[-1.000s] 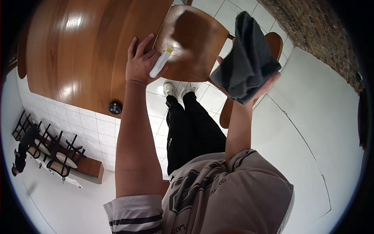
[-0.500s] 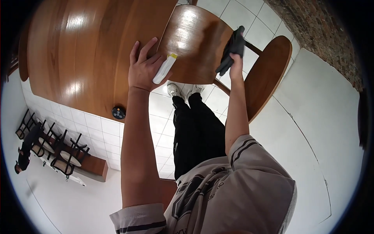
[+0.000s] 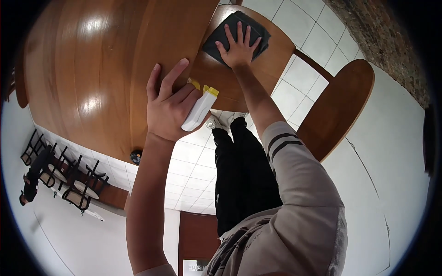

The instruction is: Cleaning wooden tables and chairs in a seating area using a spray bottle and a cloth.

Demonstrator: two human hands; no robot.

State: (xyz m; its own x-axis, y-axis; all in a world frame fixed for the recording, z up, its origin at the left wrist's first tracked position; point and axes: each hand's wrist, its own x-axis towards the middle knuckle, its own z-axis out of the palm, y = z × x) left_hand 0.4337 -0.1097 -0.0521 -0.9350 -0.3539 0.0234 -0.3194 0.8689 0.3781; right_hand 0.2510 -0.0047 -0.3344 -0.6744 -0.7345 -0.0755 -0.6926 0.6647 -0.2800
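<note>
I watched the right hand (image 3: 239, 51) lower the dark cloth (image 3: 215, 37) onto the chair seat (image 3: 264, 69), fingers (image 3: 240, 33) now splayed.

Looks steeply down from the person's head, past the grey shirt (image 3: 304, 225) at the lower edge. Faces forward over both forearms (image 3: 152, 193) onto a wooden table (image 3: 115, 55) and chair seat (image 3: 271, 64). Sits nearer the left hand (image 3: 172, 108) than the right hand (image 3: 238, 50). Spans widely (fisheye, bending straight edges, dark at the rim), reaching distant black-framed chairs (image 3: 86, 189) at far left.
</note>
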